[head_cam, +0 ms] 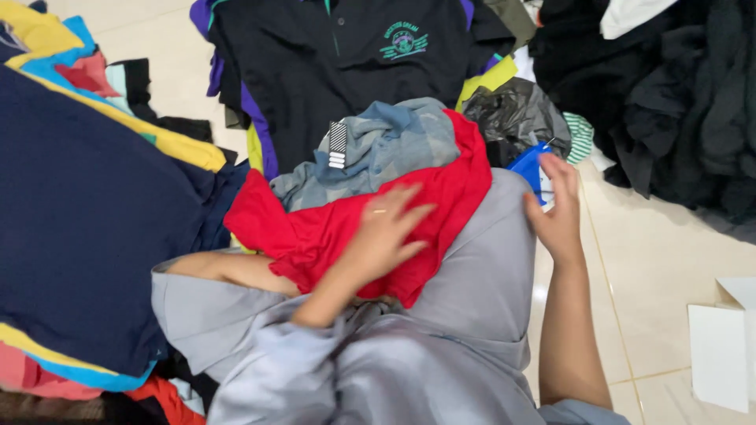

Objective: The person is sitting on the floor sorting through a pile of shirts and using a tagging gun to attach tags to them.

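The red garment (346,228) lies bunched on the person's lap, spread over a grey cloth (488,275) that covers the knees, and it serves as the landmark here. The left hand (386,236) lies flat on the red garment with fingers spread and nothing clasped, pressing it down, seemingly so the loose fabric stays put. The right hand (557,208) is just to the right of the red garment, at the edge of the grey cloth; its fingers are extended and open, touching or nearly touching a blue plastic piece (529,167), though whether it actually grips that cannot be told.

Directly above the red garment sits a crumpled blue-grey shirt (386,145) with a striped tag (337,144) hanging off it, partly resting on the red fabric. Beyond that lies a black polo shirt (346,71) with purple trim and a green chest emblem, laid out flat. Up and right of the red garment is a crumpled black plastic bag (512,114), and further right a heap of dark clothes (669,102). Left of the red garment spreads a large navy garment (87,228) with yellow and light-blue edging. The tiled floor (654,275) shows to the lower right, with white paper (720,346) on it.
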